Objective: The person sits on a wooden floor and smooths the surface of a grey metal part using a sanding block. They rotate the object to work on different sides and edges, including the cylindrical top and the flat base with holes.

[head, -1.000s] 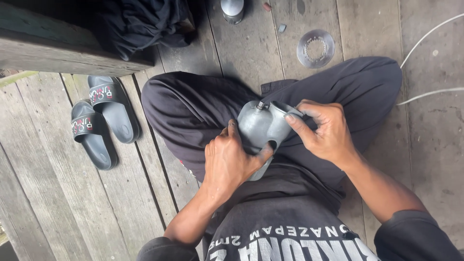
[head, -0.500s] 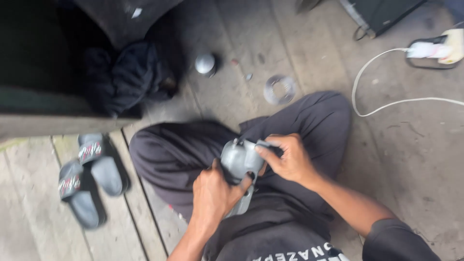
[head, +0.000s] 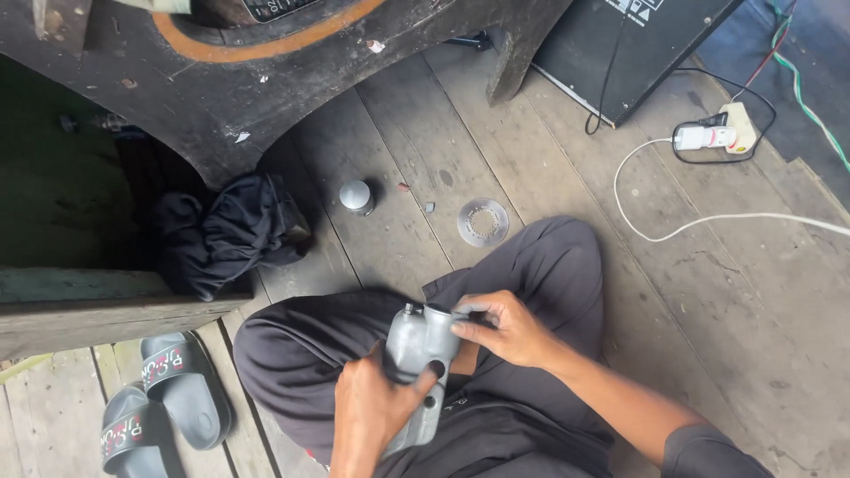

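Both hands, left hand [head: 376,412] & right hand [head: 505,329], fingers clamped on 1 grey metal casting [head: 416,350]; 2 slides [head: 159,407] nearby.

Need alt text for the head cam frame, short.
A person sitting cross-legged on a plank floor holds a grey metal part in their lap, left hand gripping its body, right hand at its top. Nearby lie a dark cloth, grey slides, a small metal cap and a white cable.

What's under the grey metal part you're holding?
Under the metal part is the lap in dark trousers; the left hand covers its lower side.
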